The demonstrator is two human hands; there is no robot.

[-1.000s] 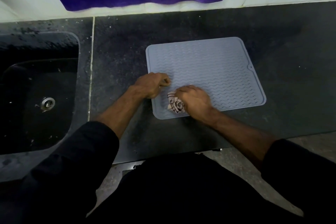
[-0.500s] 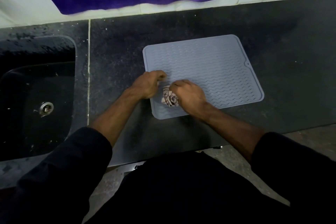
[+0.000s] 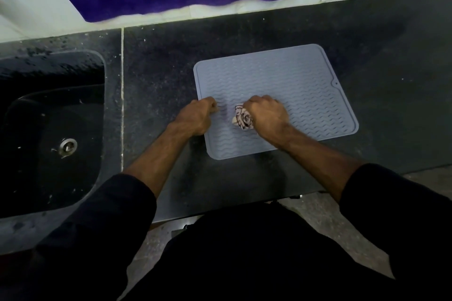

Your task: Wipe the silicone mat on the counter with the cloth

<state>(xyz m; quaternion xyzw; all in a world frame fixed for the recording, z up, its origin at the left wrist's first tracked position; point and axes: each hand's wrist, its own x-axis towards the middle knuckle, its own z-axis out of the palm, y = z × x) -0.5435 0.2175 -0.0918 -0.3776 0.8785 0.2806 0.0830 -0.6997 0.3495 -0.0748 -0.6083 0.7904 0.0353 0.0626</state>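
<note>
fingers (image 3: 259, 101) of right hand (image 3: 265, 117) grip balled cloth (image 3: 242, 118) on mat (image 3: 293, 85); left hand (image 3: 195, 117) curled at its edge.

The right hand (image 3: 265, 116) grips a balled cloth (image 3: 242, 118) on the grey silicone mat (image 3: 293, 76). The left hand (image 3: 195, 117) curls its fingers (image 3: 212, 105) over the mat's left edge, just beside the cloth, on the dark surface (image 3: 159, 80).

Dim, murky light, soft focus, wide-angle bending at edges
</note>
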